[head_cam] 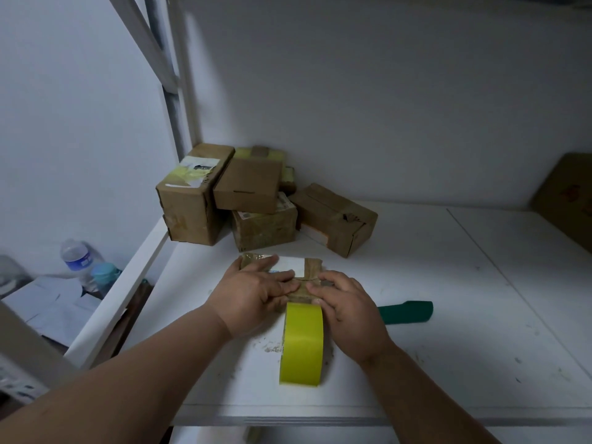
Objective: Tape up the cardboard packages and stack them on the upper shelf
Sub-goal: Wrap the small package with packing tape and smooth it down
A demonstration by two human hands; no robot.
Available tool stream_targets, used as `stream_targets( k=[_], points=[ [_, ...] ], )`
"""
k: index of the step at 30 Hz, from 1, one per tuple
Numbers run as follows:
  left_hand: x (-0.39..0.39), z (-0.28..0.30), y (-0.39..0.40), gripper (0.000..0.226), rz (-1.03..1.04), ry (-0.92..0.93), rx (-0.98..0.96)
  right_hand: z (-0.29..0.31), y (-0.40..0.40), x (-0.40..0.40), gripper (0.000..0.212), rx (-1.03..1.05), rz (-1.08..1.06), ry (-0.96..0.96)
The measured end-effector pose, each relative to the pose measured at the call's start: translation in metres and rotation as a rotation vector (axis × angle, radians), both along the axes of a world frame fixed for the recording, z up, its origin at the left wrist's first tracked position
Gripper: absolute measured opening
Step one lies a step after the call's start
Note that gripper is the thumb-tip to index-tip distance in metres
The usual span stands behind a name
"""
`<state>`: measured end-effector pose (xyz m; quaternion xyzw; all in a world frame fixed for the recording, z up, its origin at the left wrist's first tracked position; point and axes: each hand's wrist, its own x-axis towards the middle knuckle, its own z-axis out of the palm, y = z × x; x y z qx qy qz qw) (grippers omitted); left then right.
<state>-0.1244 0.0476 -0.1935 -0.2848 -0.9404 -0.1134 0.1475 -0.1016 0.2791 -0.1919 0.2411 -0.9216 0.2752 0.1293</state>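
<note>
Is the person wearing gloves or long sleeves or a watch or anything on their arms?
No. The left hand and the right hand are both bare, with no gloves. Both forearms are bare too, as far as the picture shows: no sleeves, no watch, no bracelet. No rings show on the fingers.

The right half of the shelf (480,299) is open, with only a green cutter (407,312) lying near the right hand (349,312). At the back left, a pile of boxes (256,200) blocks the corner. A tape roll (301,344) stands upright between the wrists, just in front of the package (288,267). A large box (567,187) leans at the far right.
</note>
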Motion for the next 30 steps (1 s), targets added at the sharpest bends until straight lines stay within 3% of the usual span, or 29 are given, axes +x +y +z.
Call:
stream_targets(
  k=[3,6,8,12,14,17,20,22,25,30],
  points=[
    [0.001,0.004,-0.001,0.060,-0.023,-0.078,0.000,0.000,0.002,0.000,0.038,-0.022,-0.008,-0.024],
    [0.000,0.006,-0.006,0.041,-0.039,-0.051,-0.032,0.000,0.001,0.000,0.034,-0.048,-0.006,-0.045],
    [-0.003,0.007,-0.009,0.041,-0.026,-0.062,-0.026,0.004,0.001,0.001,0.037,-0.102,-0.022,-0.115],
    [-0.001,0.010,-0.013,0.044,-0.022,-0.153,-0.061,0.015,0.001,0.022,0.041,-0.588,-0.257,-0.391],
    [-0.003,0.011,-0.015,0.044,-0.005,-0.197,-0.087,0.017,-0.007,0.038,0.034,-0.714,-0.271,-0.393],
    [-0.001,0.022,-0.011,0.044,0.021,-0.265,-0.114,0.016,-0.013,0.058,0.054,-0.629,-0.128,-0.404],
    [0.002,0.034,-0.010,0.055,0.071,-0.349,-0.063,0.019,-0.015,0.069,0.047,-0.618,0.051,-0.650],
    [0.003,0.045,-0.010,0.043,0.096,-0.417,-0.010,0.020,-0.014,0.070,0.051,-0.575,0.078,-0.717],
    [0.005,0.064,-0.008,0.039,0.125,-0.524,0.040,0.035,-0.013,0.069,0.051,-0.651,0.088,-0.731],
    [0.008,0.081,-0.021,0.025,0.154,-0.779,0.290,0.073,-0.014,0.065,0.040,-0.874,0.138,-0.683]
  ],
)
